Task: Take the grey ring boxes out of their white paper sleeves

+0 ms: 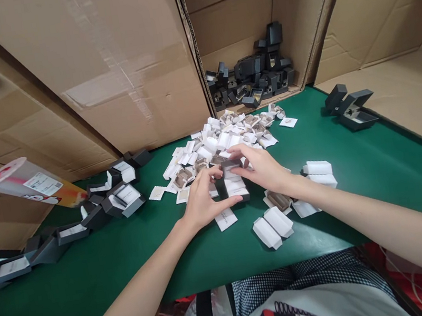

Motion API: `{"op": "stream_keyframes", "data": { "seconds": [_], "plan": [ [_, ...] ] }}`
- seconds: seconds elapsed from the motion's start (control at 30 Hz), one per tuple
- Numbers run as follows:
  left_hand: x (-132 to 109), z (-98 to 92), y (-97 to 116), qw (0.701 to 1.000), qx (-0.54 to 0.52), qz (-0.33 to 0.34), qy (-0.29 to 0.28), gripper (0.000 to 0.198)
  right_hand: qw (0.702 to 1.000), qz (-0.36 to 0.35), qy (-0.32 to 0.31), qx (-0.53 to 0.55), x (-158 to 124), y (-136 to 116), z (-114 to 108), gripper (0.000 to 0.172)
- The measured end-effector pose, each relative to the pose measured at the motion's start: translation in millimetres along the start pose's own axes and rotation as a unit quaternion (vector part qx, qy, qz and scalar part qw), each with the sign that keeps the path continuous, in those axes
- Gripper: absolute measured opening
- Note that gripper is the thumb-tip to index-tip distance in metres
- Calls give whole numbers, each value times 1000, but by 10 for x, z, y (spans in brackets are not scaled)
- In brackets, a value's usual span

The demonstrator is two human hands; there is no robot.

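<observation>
A small black hinged box (243, 197) stands opened in front of me, white lining showing inside. My left hand (201, 199) grips it from the left, with the thumb along its near side and fingertips near the lid. From the right, my right hand (261, 168) pinches the far part of the box at its lid; the fingers partly cover that area. A white printed card (226, 219) lies just below the box. Behind the hands spreads a heap of folded white paper inserts (224, 140), some with brownish-grey padding.
Open black boxes with white linings (123, 197) line the left, beside a drink cup with a red straw (24, 182). Loose white inserts (274, 227) lie front right. A cardboard carton (236, 15) holds more black boxes (257, 73). Other black boxes (353, 108) sit right on the green table (132, 266).
</observation>
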State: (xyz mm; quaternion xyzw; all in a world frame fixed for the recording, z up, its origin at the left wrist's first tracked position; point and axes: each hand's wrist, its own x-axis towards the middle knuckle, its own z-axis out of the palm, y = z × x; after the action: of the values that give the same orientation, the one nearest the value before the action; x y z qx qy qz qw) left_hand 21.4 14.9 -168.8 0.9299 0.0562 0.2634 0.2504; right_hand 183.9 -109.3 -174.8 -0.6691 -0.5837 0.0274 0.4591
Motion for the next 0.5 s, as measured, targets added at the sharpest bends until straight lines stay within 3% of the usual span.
{"op": "stream_keyframes", "data": {
  "seconds": [0.13, 0.33, 0.5],
  "plan": [
    [-8, 15, -9, 999, 9, 42, 10, 53, 999, 29, -35, -17, -6, -17, 37, 9],
    [-12, 22, -12, 994, 40, 100, 14, 48, 998, 37, -28, -51, -1, -35, 54, 6],
    [12, -19, -11, 987, 123, 98, -40, 39, 998, 36, -48, -33, -13, -28, 33, 12]
  ]
}}
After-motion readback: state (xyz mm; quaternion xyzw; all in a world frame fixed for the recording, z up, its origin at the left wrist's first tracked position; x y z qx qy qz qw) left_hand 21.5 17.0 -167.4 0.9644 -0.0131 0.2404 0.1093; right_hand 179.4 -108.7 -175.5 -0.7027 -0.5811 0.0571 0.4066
